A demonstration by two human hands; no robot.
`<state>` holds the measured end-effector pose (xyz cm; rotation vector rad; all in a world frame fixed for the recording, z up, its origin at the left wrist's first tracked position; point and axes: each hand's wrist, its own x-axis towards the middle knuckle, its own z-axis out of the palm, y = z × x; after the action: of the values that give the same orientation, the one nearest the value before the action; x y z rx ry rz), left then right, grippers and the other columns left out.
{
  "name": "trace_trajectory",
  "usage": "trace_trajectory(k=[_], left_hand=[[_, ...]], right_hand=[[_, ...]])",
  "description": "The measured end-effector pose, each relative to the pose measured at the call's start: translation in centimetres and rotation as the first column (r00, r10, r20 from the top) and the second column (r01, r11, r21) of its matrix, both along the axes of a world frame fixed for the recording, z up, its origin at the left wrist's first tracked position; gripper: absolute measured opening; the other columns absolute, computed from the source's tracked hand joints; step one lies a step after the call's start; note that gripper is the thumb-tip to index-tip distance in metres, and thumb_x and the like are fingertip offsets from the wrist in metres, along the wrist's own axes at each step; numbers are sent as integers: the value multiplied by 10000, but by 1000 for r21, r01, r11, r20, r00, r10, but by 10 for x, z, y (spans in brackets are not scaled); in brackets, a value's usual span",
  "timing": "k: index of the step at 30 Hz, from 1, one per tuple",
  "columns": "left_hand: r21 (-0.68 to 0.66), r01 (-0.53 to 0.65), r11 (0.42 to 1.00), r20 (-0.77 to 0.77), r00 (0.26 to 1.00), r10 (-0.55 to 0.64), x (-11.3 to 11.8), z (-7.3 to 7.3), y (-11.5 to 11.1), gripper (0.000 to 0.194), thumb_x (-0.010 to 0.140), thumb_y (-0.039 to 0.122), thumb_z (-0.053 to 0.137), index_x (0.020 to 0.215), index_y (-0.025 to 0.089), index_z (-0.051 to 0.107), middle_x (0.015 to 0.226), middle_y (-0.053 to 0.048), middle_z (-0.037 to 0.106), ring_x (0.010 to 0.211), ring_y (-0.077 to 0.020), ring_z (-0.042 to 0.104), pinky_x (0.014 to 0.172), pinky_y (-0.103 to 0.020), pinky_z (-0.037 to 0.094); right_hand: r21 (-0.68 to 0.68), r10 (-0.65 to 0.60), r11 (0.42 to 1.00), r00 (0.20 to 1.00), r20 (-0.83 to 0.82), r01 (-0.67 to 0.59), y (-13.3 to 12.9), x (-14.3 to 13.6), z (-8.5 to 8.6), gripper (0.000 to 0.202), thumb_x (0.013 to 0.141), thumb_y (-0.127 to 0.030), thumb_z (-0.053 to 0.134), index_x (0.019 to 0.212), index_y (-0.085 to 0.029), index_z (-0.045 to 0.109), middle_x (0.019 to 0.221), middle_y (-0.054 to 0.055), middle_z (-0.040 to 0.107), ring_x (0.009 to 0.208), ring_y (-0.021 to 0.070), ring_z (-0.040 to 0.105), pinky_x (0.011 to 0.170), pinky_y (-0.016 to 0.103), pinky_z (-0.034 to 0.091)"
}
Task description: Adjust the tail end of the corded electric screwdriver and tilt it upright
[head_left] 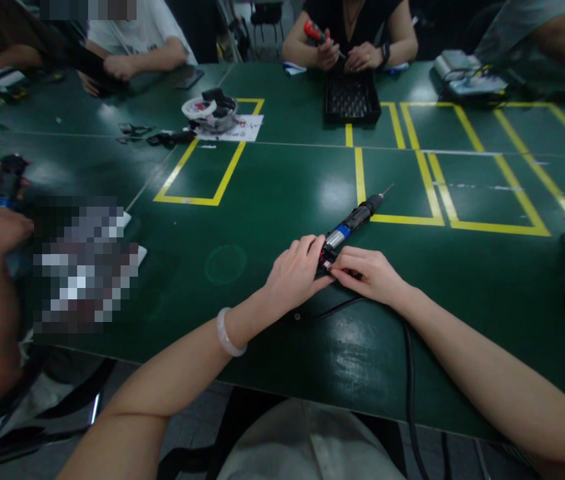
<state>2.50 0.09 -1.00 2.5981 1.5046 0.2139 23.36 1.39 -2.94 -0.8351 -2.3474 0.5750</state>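
In the head view, a slim electric screwdriver (355,222) lies slantwise on the green table, its thin bit pointing up and right. Its black body has a silver and blue section, and the near end is open with red wires and a small white connector (327,265) showing. My left hand (296,270) is closed around the near end from the left. With thumb and fingertips pinched, my right hand (370,272) holds the wires by the connector; the exact grip is partly hidden. A black cable (409,373) runs from below my right hand over the table edge.
Yellow tape outlines (217,193) mark the green table (272,180). Farther back stand tape rolls (210,110) and a black tray (352,100). A co-worker opposite holds a red-handled tool (314,31). At left, another person's hands hold a similar black and blue tool (10,180).
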Motion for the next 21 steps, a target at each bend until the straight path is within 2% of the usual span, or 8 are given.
trace_trajectory(k=[5, 9, 12, 15, 21], left_hand=[[37, -26, 999, -56, 998, 28, 5, 0, -1, 723, 933, 523, 641, 1464, 108, 380, 1350, -167, 558, 1140, -294, 589, 904, -383, 522], [59, -58, 997, -80, 995, 63, 9, 1, 0, 567, 981, 474, 576, 1403, 124, 433, 1275, -154, 591, 1093, -281, 609, 865, -376, 509], [54, -67, 996, -87, 994, 72, 11, 3, 1, 510, 982, 438, 590, 1361, 125, 457, 1259, -146, 592, 1085, -279, 608, 861, -384, 503], [59, -62, 996, -92, 994, 67, 10, 3, 3, 523, 970, 405, 620, 1371, 117, 447, 1279, -149, 587, 1089, -280, 602, 869, -388, 498], [93, -56, 994, -126, 990, 68, -5, 2, 15, 535, 970, 371, 621, 1401, 108, 443, 1323, -163, 583, 1094, -289, 599, 885, -388, 489]], right_hand=[[-26, 12, 1000, 1000, -19, -12, -2, -2, 4, 263, 1005, -265, 513, 777, -197, 624, 760, 45, 622, 709, 157, 587, 654, 269, 453], [-121, -31, 993, 992, -123, 16, 0, -1, 2, 219, 994, -282, 543, 843, -186, 670, 813, 52, 661, 673, 141, 581, 625, 264, 452], [-262, -169, 959, 960, -223, 108, 5, 2, -3, 179, 975, -293, 566, 924, -175, 690, 813, 38, 678, 617, 125, 578, 590, 254, 443], [-401, -261, 905, 930, -259, 142, 10, 5, -7, 212, 955, -336, 581, 865, -168, 676, 649, -7, 609, 529, 114, 533, 530, 245, 401], [-489, -284, 862, 925, -251, 133, 12, 4, -6, 292, 941, -408, 586, 817, -162, 682, 585, -19, 573, 509, 113, 534, 527, 241, 398]])
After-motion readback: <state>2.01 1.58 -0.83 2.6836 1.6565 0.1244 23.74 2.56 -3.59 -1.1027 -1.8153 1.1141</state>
